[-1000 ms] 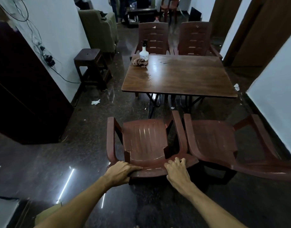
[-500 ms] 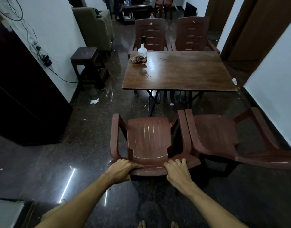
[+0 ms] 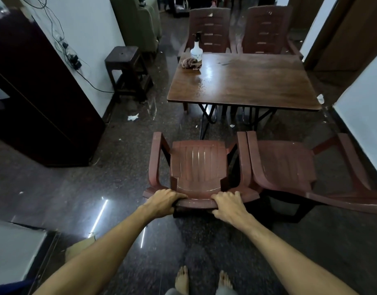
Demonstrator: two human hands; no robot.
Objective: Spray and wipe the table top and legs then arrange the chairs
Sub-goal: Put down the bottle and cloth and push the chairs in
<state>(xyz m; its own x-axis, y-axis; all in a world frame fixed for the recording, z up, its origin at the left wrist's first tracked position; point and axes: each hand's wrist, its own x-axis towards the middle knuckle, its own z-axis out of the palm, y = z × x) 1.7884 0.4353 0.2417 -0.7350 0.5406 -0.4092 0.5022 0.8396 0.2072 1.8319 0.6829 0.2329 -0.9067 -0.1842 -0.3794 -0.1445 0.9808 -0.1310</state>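
Observation:
A brown plastic armchair [image 3: 199, 165] stands on the dark floor, facing the wooden table [image 3: 253, 84]. My left hand [image 3: 163, 201] and my right hand [image 3: 227, 204] both grip the top edge of its backrest, fingers curled over it. A second brown chair [image 3: 287, 165] stands touching it on the right. Two more chairs [image 3: 209, 28] stand at the table's far side. On the table's far left corner sit a white spray bottle [image 3: 196, 50] and a crumpled brown cloth [image 3: 190, 63].
A dark cabinet [image 3: 34, 99] stands at the left. A small brown stool [image 3: 124, 69] sits by the white wall, with cables above it. White walls close in on the right. Paper scraps [image 3: 132, 117] lie on the floor. My bare feet [image 3: 202, 282] show below.
The chair in my hands has moved forward toward the table, and I have stepped along behind it. My feet have come into view. Both hands keep their hold.

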